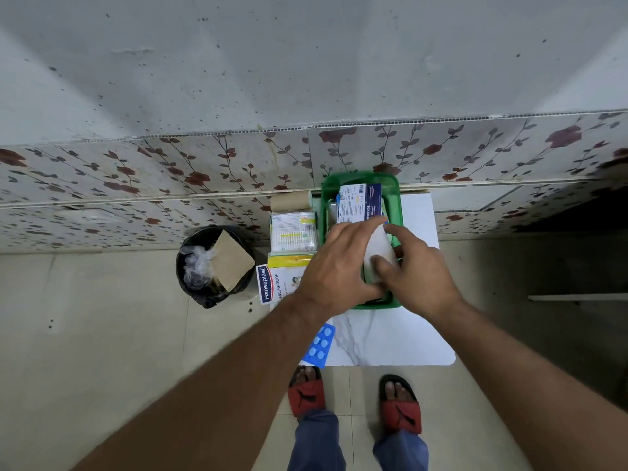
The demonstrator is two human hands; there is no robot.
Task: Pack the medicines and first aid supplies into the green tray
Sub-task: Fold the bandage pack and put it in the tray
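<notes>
Both hands over the green plastic tray (327,192) on the small white marble-look table (390,338). Left hand (334,266) and right hand (416,270) together grip a white soft pad or gauze pack (379,249), fingers curled round it, pressing it into the tray's near end beside the upright blue-and-white dressings box (356,203)

Still outside, left of tray: brown bandage roll (292,200), cotton swab pack (294,231), Hansaplast plaster box (272,283), blue blister strip (319,346) at the table's front edge

Risk: tray looks crowded, so forcing the pad could tip the box or shove the tray; the left forearm could knock the blister strip off

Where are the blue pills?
The blue pill strip lies at the table's near-left corner, under the left forearm, nearer the person than the green tray.
</notes>
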